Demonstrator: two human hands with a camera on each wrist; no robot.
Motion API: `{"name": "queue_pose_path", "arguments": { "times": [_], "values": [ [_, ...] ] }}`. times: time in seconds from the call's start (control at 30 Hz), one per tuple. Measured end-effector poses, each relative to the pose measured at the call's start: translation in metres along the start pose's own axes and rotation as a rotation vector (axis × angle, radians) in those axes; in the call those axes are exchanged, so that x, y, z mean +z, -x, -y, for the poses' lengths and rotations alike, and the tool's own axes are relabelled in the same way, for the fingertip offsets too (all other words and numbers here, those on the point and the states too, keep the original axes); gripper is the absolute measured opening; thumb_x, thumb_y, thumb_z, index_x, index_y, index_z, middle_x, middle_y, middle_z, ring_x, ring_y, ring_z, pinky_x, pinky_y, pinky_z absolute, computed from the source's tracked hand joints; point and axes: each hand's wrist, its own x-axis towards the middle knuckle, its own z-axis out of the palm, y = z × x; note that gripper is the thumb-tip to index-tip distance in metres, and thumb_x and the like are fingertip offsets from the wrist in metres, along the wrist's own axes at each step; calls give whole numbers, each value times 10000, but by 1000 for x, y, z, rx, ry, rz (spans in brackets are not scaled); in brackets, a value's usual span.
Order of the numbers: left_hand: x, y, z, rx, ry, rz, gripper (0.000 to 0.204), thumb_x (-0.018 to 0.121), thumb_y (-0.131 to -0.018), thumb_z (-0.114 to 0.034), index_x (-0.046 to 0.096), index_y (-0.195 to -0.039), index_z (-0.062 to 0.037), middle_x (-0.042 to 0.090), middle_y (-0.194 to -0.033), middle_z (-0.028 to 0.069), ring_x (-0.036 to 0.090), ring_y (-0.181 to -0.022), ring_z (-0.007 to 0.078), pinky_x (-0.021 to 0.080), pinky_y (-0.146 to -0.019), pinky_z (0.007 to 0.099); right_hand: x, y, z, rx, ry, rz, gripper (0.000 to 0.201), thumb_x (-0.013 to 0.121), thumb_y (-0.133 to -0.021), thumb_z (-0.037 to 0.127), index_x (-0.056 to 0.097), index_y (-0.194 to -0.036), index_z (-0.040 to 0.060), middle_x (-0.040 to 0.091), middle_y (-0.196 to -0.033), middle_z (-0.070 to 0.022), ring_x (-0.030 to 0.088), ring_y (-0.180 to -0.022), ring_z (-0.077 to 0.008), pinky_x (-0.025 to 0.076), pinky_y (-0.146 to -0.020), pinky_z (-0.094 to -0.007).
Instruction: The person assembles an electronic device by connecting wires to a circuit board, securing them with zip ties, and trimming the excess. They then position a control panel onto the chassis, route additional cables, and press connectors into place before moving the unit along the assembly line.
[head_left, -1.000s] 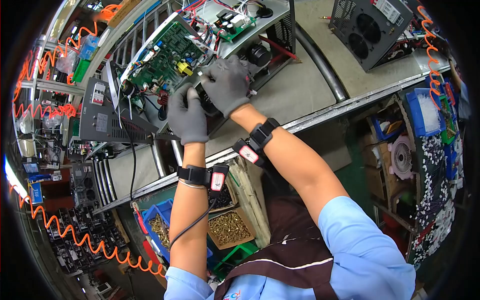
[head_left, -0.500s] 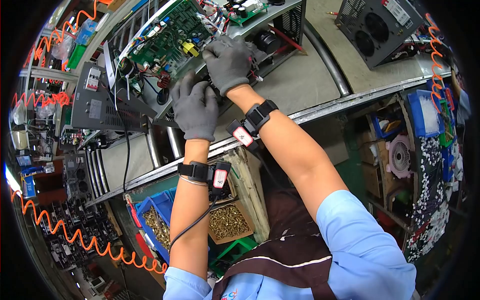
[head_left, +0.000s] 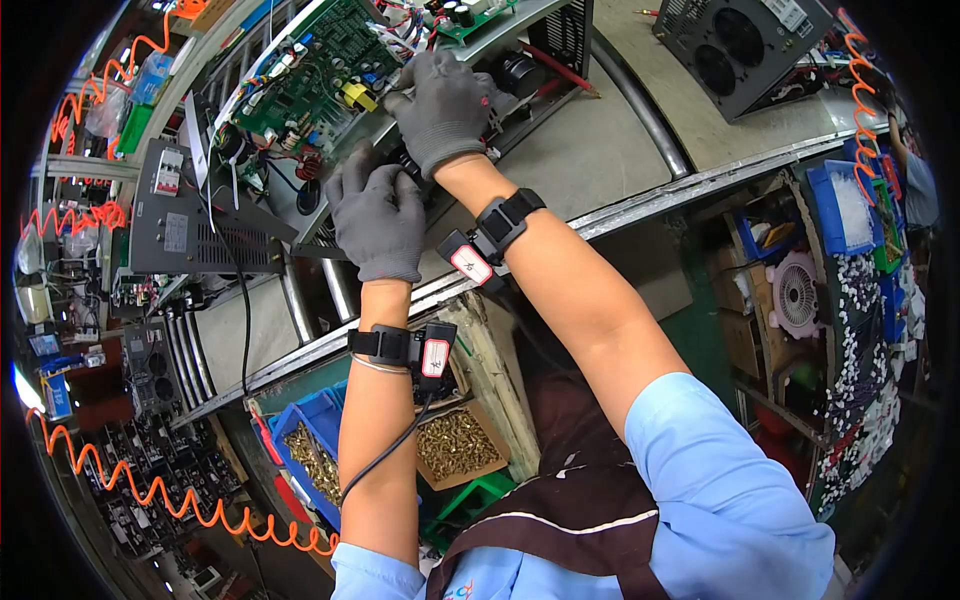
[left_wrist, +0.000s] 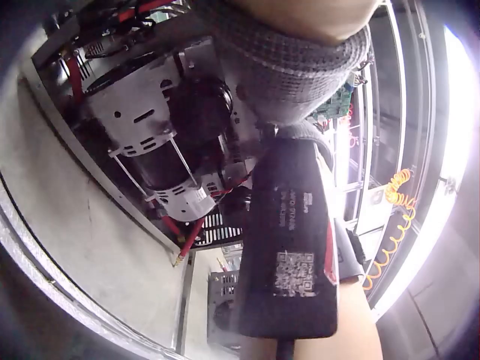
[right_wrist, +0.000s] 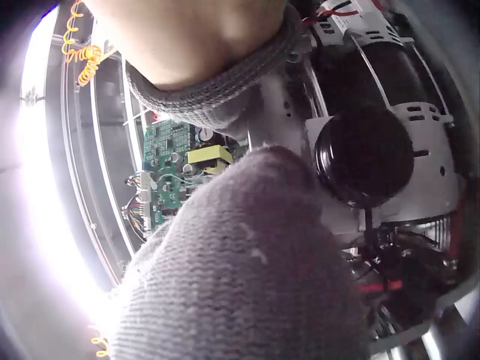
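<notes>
chassis (head_left: pixel 520 60) open, green circuit board (head_left: pixel 310 75), wiring, possibly black motor (right_wrist: pixel 364 154)

An electronics assembly workshop: circuit boards (head_left: pixel 310 75), screw bins (head_left: pixel 455 445), coiled air hoses (head_left: pixel 170 495) along the bench

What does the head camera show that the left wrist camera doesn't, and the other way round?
Only the head view shows both grey knitted-glove hands, left and right, at the open metal chassis, plus the yellow block on the green circuit board, the cardboard box of brass screws and the orange coiled hose. Only the left wrist view shows the QR code label on the black wrist device. Both show the black cylindrical part in its white metal bracket.
</notes>
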Motion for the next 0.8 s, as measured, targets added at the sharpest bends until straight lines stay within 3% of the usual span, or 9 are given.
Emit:
{"name": "queue_pose_path", "arguments": {
  "times": [0.2,0.37,0.43,0.47,0.5,0.57,0.7,0.8],
  "values": [
    [1,-2,-1,-40,14,5,111,601,-691,-178,661,-752,-107,559,-1090,73,461,-1012,285,403,-853,352,-2,-13,0,-83,118,146,259,703,-620,325,581,-772,154,583,-796,-32,564,-794,-205,356,-716,-383],
    [1,-1,2,-35,0,5,113,595,-687,-178,659,-744,-104,560,-1086,75,462,-1009,285,405,-848,353,-10,-12,0,-44,83,165,232,708,-611,322,602,-730,153,588,-786,-18,575,-779,-207,361,-741,-374],
    [-1,-2,3,-36,-7,8,112,594,-689,-180,658,-742,-104,561,-1083,76,462,-1011,285,406,-847,353,-14,-13,-8,-56,-219,238,207,695,-623,287,605,-730,134,580,-781,-42,571,-760,-221,387,-738,-352],
    [-1,-1,3,-43,3,13,112,593,-690,-180,656,-740,-102,561,-1081,78,461,-1015,284,406,-848,352,-22,-10,-12,87,-507,316,185,676,-639,238,600,-737,102,567,-771,-65,556,-745,-226,420,-702,-328],
    [-2,0,3,-53,10,17,113,592,-691,-181,655,-738,-100,561,-1080,79,460,-1019,282,406,-850,351,-24,-8,-22,-18,-593,193,174,665,-656,202,588,-740,70,559,-746,-75,546,-731,-217,438,-665,-322],
    [-3,-2,2,-70,4,22,114,590,-694,-179,653,-739,-95,559,-1084,86,462,-1019,283,407,-852,351,-47,11,-41,85,-568,153,162,653,-676,184,578,-740,56,558,-753,-80,543,-720,-220,436,-646,-318],
    [-4,-5,-1,-65,-42,34,114,583,-700,-171,646,-733,-83,559,-1081,93,479,-998,291,419,-834,360,-89,73,-87,283,-446,414,121,612,-688,179,566,-749,85,556,-783,-82,546,-740,-260,444,-658,-346],
    [-9,-12,-7,-3,-170,121,136,572,-704,-184,636,-738,-69,560,-1066,108,493,-973,291,430,-802,365,-107,124,-131,202,-184,481,123,612,-685,188,573,-755,94,552,-809,-84,530,-802,-270,435,-701,-366]
  ]
}}
